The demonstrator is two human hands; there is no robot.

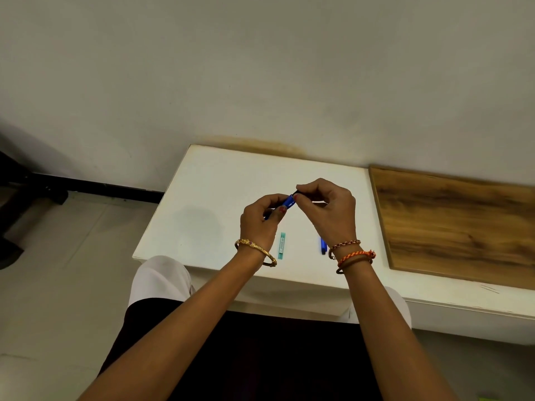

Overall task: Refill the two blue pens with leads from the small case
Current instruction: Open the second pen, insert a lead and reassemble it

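Working over the white table, which sits against the wall with a wood-grain board beside it on the right, the person holds one blue pen up in the air between both hands. The left hand is closed around the barrel, thumb pressed along it; the right hand pinches the dark end piece at the pen's upper tip with thumb and forefinger. The step looks like taking off or refitting that end cap. To do it well, the left grip should stay firm and still while the right pulls or twists straight along the pen's axis, keeping the opening tilted up so nothing slides out.

The held pen shows only a short stretch of bright blue body between the fingers; whether the cap is already loose is hard to tell, since the fingers cover the joint. The second blue pen lies on the table, partly hidden under the right wrist. Between the wrists lies the small case, a slim teal strip, flat and untouched by either hand.
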